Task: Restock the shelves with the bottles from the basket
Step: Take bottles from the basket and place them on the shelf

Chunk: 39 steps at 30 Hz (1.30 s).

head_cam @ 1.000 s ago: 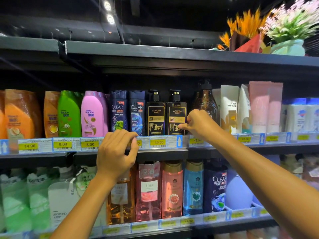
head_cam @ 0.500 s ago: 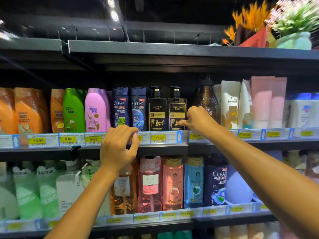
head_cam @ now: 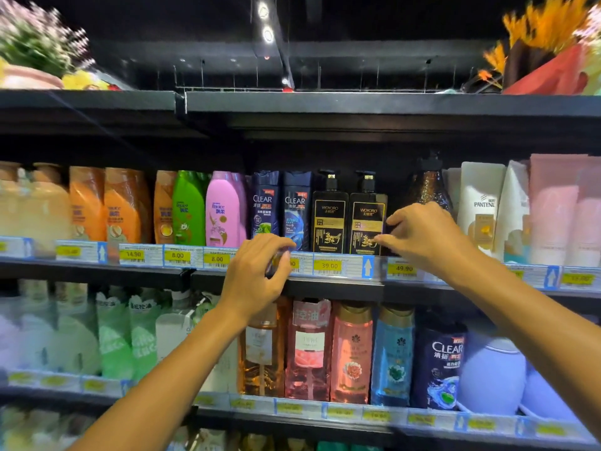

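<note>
Here, black gold-labelled WOYORO pump bottle (head_cam: 367, 219) (upright), right hand (head_cam: 422, 236) fingers pinching it, left hand (head_cam: 257, 275) curled, empty.

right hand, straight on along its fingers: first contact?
Likely the right-hand black WOYORO pump bottle: the right hand points left and inward, fingertips at that bottle's lower right edge. Whether they already touch is unclear.

Black metal shelving (head_cam: 390, 105) fills my view, 3 tiers stacked under a dark ceiling (head_cam: 390, 21) with 2 small round spotlights (head_cam: 265, 22). Price strips (head_cam: 328, 265) with yellow tags run along each shelf edge. Potted artificial flowers (head_cam: 546, 30) sit on the top shelf at both ends.
</note>
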{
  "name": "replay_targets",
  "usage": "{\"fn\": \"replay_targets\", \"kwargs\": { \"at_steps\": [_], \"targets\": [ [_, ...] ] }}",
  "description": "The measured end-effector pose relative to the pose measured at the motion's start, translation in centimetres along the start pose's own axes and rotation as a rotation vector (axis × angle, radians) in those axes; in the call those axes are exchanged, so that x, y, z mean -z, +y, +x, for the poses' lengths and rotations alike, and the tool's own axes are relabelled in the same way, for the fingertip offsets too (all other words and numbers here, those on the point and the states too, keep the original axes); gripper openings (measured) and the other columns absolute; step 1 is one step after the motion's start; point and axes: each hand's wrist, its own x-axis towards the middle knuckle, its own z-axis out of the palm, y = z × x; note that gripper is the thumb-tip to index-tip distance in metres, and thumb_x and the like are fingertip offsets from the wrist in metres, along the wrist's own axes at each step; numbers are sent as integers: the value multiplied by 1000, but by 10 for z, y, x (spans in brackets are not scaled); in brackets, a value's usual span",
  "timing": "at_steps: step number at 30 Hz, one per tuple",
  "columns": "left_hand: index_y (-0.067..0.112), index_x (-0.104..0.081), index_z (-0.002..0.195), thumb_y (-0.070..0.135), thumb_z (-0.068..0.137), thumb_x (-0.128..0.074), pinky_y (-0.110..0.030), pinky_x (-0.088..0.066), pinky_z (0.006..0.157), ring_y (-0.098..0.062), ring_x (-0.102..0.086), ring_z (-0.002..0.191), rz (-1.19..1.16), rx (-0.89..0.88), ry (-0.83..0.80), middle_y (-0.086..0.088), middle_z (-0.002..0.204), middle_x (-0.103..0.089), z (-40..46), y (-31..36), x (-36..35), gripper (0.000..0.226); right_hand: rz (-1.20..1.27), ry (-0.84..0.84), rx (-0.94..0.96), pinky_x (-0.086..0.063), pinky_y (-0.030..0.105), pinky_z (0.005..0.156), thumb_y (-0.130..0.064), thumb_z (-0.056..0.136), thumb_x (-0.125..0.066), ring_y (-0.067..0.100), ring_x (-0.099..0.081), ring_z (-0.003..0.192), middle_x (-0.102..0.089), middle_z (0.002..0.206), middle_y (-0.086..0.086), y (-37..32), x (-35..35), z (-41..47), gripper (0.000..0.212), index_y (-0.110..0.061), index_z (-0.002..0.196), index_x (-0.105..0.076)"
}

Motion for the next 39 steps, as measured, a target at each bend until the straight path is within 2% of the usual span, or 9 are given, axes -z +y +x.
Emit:
{"fn": "replay_targets", "kwargs": {
  "at_steps": [2, 9, 14, 18, 22, 25, 28, 32, 39],
  "targets": [
    [12, -69, 110, 15, 94, -62, -30, -50, 85, -14, -60, 100, -2, -24, -5, 2, 105, -67, 8, 2, 9, 18, -1, 83, 71, -59, 35, 81, -41, 87, -74, 20, -71, 83, -78, 92, 6, -3, 3, -2, 36, -12, 109, -76],
    [19, -67, 117, 21, 90, -68, -37, -49, 91, -20, -59, 103, 32, -80, 21, 5, 109, -66, 75, -36, 64, 27, 113, 249, 247, -62, 37, 82, -40, 87, -74, 7, -71, 83, -77, 93, -5, -39, -2, 18, 36, -20, 117, -73],
    [20, -63, 130, 32, 87, -77, -45, -48, 96, -23, -57, 110, 120, -134, -256, 0, 117, -66, 136, -77, 91, 46, 134, 291, 319, -59, 34, 89, -40, 88, -73, 7, -65, 99, -71, 110, -7, -76, -15, 50, 45, -23, 129, -65],
    [18, -59, 139, 38, 89, -74, -40, -47, 104, -21, -59, 122, 200, -140, -514, -4, 134, -64, 172, -81, 88, 56, 19, 275, 352, -50, 37, 99, -45, 88, -71, 14, -57, 114, -66, 121, -4, -95, -14, 82, 50, -24, 132, -60],
    [17, -64, 134, 36, 87, -76, -32, -50, 97, -23, -63, 115, 209, -127, -634, -5, 129, -68, 190, -78, 82, 51, -131, 85, 323, -45, 31, 95, -52, 86, -71, 20, -50, 126, -61, 133, 1, -104, -16, 108, 63, -24, 139, -54],
    [20, -69, 128, 34, 87, -77, -25, -46, 90, -20, -63, 111, 174, -110, -659, -2, 125, -69, 191, -79, 77, 44, -147, -41, 342, -51, 29, 84, -52, 82, -75, 19, -60, 112, -64, 125, 2, -106, -21, 115, 65, -21, 137, -55],
    [19, -73, 122, 34, 85, -79, -23, -45, 84, -16, -63, 107, 148, -68, -647, 0, 119, -70, 191, -80, 77, 40, -139, -31, 380, -55, 33, 85, -44, 81, -78, 17, -63, 105, -66, 120, 1, -105, -25, 118, 59, -21, 132, -59],
    [17, -74, 119, 33, 82, -82, -11, -42, 67, -12, -62, 100, 108, -35, -597, 1, 113, -72, 186, -81, 76, 41, -74, -11, 423, -45, 22, 78, -37, 81, -80, 14, -59, 106, -64, 120, -1, -98, -28, 119, 57, -21, 132, -59],
    [15, -73, 122, 33, 81, -83, -9, -45, 65, -14, -66, 100, 92, 17, -589, -1, 112, -72, 184, -78, 75, 46, -8, 1, 441, -39, 21, 82, -34, 82, -80, 3, -48, 104, -63, 122, -5, -91, -32, 119, 61, -22, 137, -56]
  ]
}}
